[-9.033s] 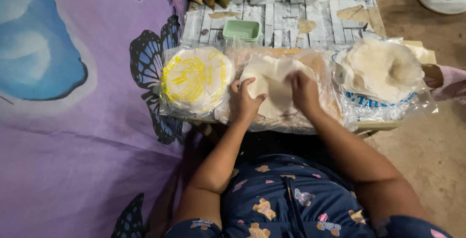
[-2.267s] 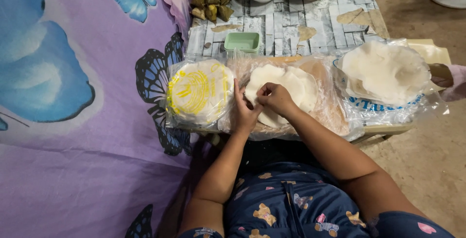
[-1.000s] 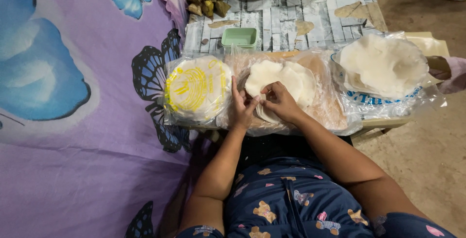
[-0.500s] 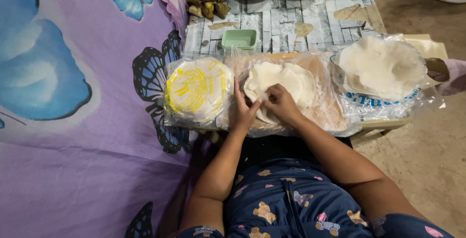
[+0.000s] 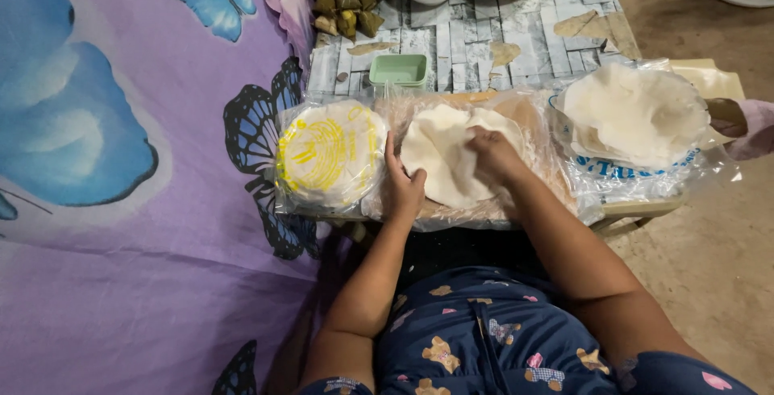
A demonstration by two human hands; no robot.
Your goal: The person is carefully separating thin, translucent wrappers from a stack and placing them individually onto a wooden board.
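Wrapper (image 5: 443, 161) lies flat on plastic sheet (image 5: 532, 133), centre of low table (image 5: 476, 40), between sealed pack (image 5: 330, 153) and heap of loose wrappers (image 5: 637, 113). L hand (image 5: 403, 185) open, palm on its near-left edge. R hand (image 5: 493, 153) fingers curled, pressing on top; pinch: can't tell. Judgement: wrapper unfilled, unfolded; early stage.

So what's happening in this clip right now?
A seated person has both hands on a round white wrapper lying on a plastic-covered board. The left hand rests at its left edge, and the right hand presses on its middle. A packet of wrappers with yellow print lies to the left, a pile of loose wrappers to the right.
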